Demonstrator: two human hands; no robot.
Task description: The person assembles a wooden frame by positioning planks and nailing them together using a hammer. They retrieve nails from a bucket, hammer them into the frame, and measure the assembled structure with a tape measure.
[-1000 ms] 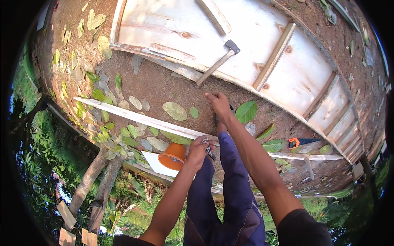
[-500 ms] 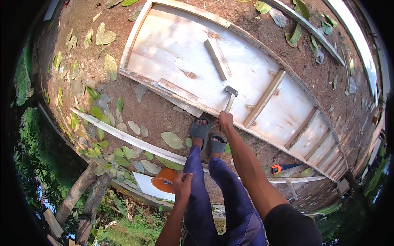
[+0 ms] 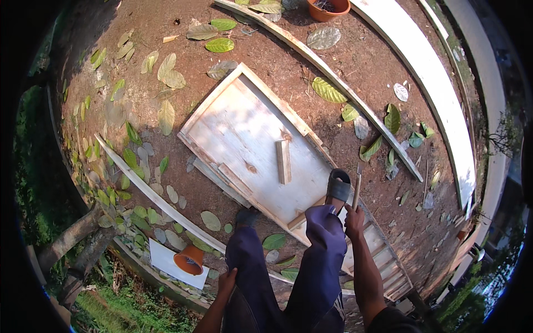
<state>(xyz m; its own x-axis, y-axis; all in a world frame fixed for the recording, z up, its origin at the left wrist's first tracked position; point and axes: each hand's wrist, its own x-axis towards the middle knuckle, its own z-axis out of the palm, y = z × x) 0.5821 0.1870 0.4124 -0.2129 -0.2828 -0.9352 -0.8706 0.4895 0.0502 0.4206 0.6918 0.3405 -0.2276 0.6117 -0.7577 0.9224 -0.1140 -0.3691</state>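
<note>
My right hand (image 3: 354, 223) is closed around the wooden handle of a hammer (image 3: 357, 187), held upright beside my right foot; its head is small and partly seen. Below lies a tapering wooden panel (image 3: 239, 130) with raised edge strips and several crosspieces toward its narrow end. A loose wood block (image 3: 283, 161) rests on the panel. My right sandal (image 3: 338, 186) is over the panel's far edge, while my left foot stays by its near edge. My left hand (image 3: 226, 282) hangs by my left thigh with curled fingers; whatever they hold, if anything, is hidden.
An orange bucket (image 3: 189, 260) sits on a white board (image 3: 161, 256) to the left. Another orange container (image 3: 328, 10) with nails stands at the far side. Long wood strips (image 3: 311, 58) and a wide pale plank (image 3: 422, 72) lie beyond the panel. Leaves (image 3: 166, 116) litter the soil.
My right foot has stepped from the near side over the panel. The hammer has swung from above the panel to its far edge, rightward in view. My left hand has dropped lower.
</note>
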